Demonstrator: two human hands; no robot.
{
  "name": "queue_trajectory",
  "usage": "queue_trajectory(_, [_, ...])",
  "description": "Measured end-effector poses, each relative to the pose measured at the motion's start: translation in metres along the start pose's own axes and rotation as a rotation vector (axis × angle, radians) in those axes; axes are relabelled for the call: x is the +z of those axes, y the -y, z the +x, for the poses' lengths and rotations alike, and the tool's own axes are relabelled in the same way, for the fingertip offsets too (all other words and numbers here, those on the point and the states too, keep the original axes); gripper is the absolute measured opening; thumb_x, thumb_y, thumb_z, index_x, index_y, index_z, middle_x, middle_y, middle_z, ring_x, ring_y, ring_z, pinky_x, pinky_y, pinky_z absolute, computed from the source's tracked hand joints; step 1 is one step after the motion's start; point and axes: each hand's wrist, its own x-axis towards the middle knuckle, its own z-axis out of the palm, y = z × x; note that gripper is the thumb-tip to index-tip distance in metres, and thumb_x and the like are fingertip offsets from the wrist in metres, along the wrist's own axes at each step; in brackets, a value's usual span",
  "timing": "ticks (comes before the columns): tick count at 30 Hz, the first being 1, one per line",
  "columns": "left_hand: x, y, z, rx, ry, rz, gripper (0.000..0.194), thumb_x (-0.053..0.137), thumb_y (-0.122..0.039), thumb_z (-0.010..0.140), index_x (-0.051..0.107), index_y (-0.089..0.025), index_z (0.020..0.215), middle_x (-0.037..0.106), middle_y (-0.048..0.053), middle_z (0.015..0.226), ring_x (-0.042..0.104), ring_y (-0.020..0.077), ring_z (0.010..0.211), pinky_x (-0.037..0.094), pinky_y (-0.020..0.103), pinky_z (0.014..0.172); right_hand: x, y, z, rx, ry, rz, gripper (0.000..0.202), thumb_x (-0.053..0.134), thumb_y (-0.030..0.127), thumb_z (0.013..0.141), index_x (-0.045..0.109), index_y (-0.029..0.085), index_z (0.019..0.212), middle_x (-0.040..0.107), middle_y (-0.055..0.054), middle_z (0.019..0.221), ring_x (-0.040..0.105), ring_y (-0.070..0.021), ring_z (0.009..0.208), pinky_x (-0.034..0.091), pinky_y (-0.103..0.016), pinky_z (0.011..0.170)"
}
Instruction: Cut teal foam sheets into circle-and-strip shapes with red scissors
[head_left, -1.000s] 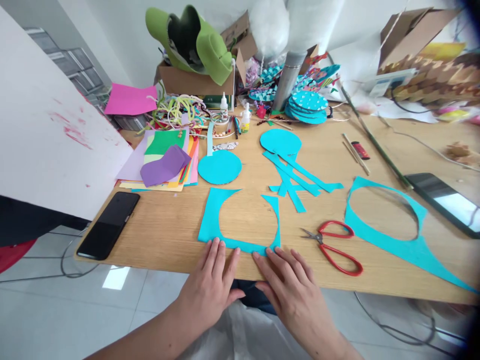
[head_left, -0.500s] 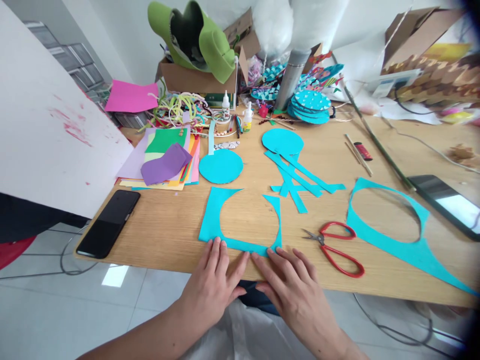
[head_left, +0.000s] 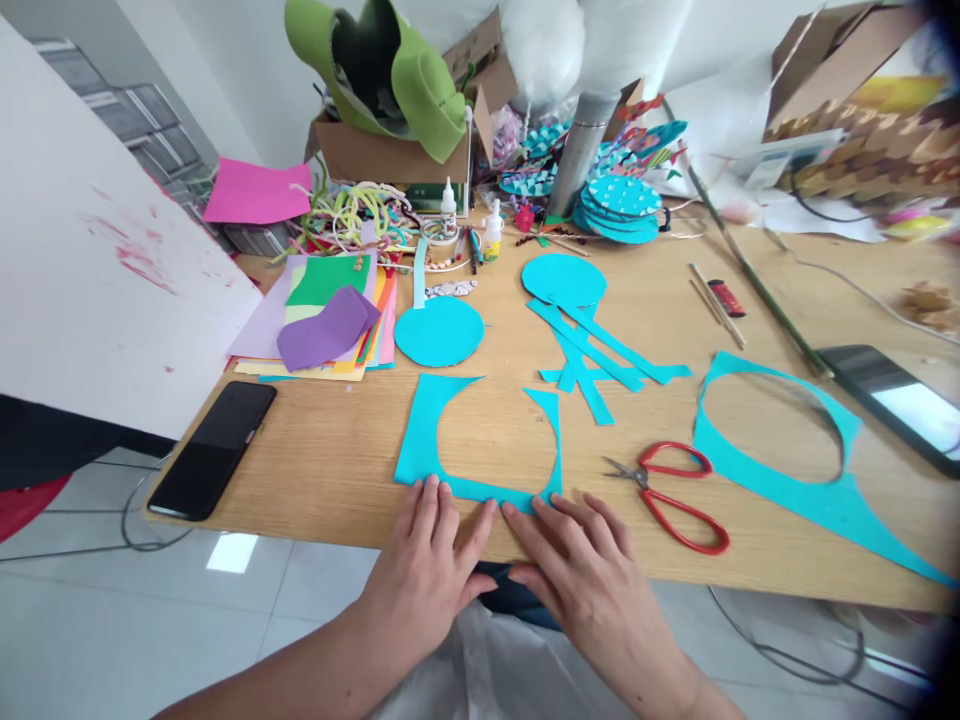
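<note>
A blue paper offcut (head_left: 418, 440) with a large round cut-out, broken through at its far side, lies flat near the table's front edge. My left hand (head_left: 420, 560) rests its fingertips on the near strip, fingers stretched out. My right hand (head_left: 589, 555) does likewise at the near right corner, its fingers spread. Red-handled scissors (head_left: 643, 478) lie right of my right hand, blades apart and pointing left. Beyond the offcut are one blue paper oval (head_left: 439, 331), another blue oval (head_left: 564, 280) and several blue paper strips (head_left: 592, 345) crossing one another.
On the left are a black phone (head_left: 214, 450) and stacked coloured paper (head_left: 326, 325). Glue bottles (head_left: 492, 232) stand at the back near a cardboard box (head_left: 360, 152). Another blue offcut (head_left: 780, 485), a dark-framed tablet-like device (head_left: 892, 400) and a long green stick (head_left: 757, 280) lie on the right.
Both hands stay on the offcut's near strip with hardly any movement. The whole view has shifted very slightly; nothing else has visibly changed place.
</note>
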Motion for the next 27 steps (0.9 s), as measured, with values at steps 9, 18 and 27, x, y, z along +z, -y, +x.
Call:
queue_trajectory(9, [-0.003, 0.004, 0.003, -0.005, -0.015, -0.014, 0.070, 0.047, -0.062, 0.082, 0.038, -0.025, 0.141, 0.059, 0.020, 0.119, 0.055, 0.0351, 0.116, 0.044, 0.047, 0.095, 0.001, -0.002, 0.001, -0.007, 0.015, -0.004, 0.041, 0.046, 0.048, 0.093, 0.059, 0.026, 0.125, 0.066, -0.005, 0.105, 0.054, -0.0228, 0.101, 0.034, -0.044, 0.098])
queue_trajectory(18, [-0.001, 0.006, -0.002, 0.011, -0.042, -0.044, 0.074, 0.046, -0.061, 0.083, 0.041, -0.012, 0.139, 0.056, 0.023, 0.126, 0.050, 0.0362, 0.122, 0.039, 0.046, 0.100, 0.001, -0.002, -0.001, 0.005, 0.025, -0.009, 0.045, 0.051, 0.052, 0.089, 0.058, 0.029, 0.127, 0.065, -0.005, 0.107, 0.053, -0.0233, 0.102, 0.033, -0.046, 0.101])
queue_trajectory(27, [0.000, 0.013, -0.008, 0.007, -0.010, -0.107, 0.071, 0.038, -0.057, 0.089, 0.039, -0.007, 0.139, 0.050, 0.017, 0.137, 0.040, 0.0313, 0.132, 0.030, 0.044, 0.110, 0.011, -0.010, -0.004, -0.054, -0.076, 0.023, 0.038, 0.052, 0.045, 0.091, 0.060, 0.027, 0.124, 0.068, -0.005, 0.100, 0.056, -0.0242, 0.098, 0.035, -0.047, 0.097])
